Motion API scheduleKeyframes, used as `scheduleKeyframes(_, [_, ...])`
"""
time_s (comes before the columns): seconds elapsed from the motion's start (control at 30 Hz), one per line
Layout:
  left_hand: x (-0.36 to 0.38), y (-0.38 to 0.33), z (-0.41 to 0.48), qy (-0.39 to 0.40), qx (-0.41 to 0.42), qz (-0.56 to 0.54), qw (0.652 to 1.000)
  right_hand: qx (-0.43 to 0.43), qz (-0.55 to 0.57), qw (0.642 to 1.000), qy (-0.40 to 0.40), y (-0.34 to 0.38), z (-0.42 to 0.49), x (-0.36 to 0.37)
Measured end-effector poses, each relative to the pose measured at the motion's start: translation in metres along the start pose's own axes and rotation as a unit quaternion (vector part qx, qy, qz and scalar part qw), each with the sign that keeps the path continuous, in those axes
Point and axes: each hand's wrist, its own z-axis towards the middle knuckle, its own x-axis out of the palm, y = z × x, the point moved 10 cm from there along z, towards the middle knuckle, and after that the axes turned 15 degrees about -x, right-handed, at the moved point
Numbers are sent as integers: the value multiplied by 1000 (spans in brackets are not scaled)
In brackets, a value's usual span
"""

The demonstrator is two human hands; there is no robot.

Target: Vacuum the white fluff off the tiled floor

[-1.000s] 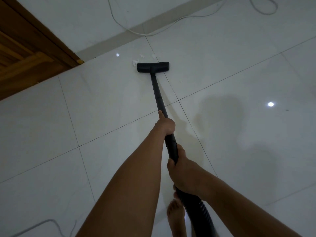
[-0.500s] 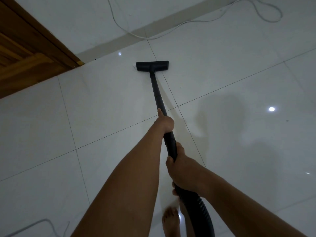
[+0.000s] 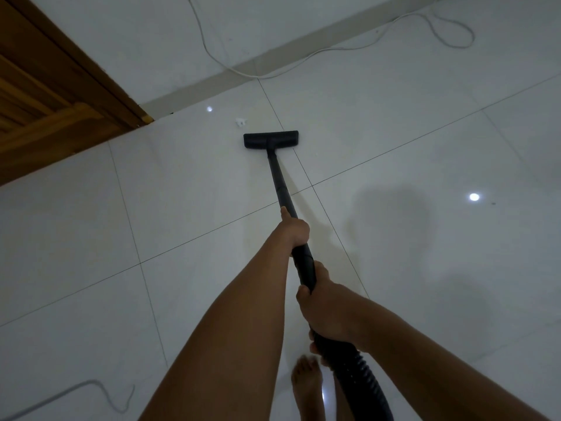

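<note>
As left grip point(image 3: 294, 230) and right grip point(image 3: 326, 311) clamp the wand point(image 3: 277, 174), fluff point(image 3: 240, 122) lies just fwd-left of nozzle point(image 3: 271, 140). Left grip nearer.

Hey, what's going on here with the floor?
A person is vacuuming a tiled floor. The left hand grips the black wand farther down, and the right hand grips it near the hose. The vacuum head sits on the tile just short of one bit of white fluff, near the wooden door.

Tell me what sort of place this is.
Probably a room in a home: glossy white floor tiles, a brown wooden door, and a thin white cable trailing across the floor.
</note>
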Motion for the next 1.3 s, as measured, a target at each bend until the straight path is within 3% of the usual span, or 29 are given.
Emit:
scheduleKeyframes(0.2, [15, 47, -19, 2, 3, -20, 1000, -13, -82, 997, 9, -19, -25, 31])
scheduleKeyframes(0.77, [91, 151, -86, 21, -24, -38, 999, 21, -43, 999, 20, -111, -117, 85])
scheduleKeyframes(1.0, [135, 168, -120, 42, -33, -14, 998, 23, -89, 996, 9, -146, -155, 77])
scheduleKeyframes(1.3, [172, 169, -146, 37, -27, 49, 998, 9, -64, 998, -6, -163, -194, 66])
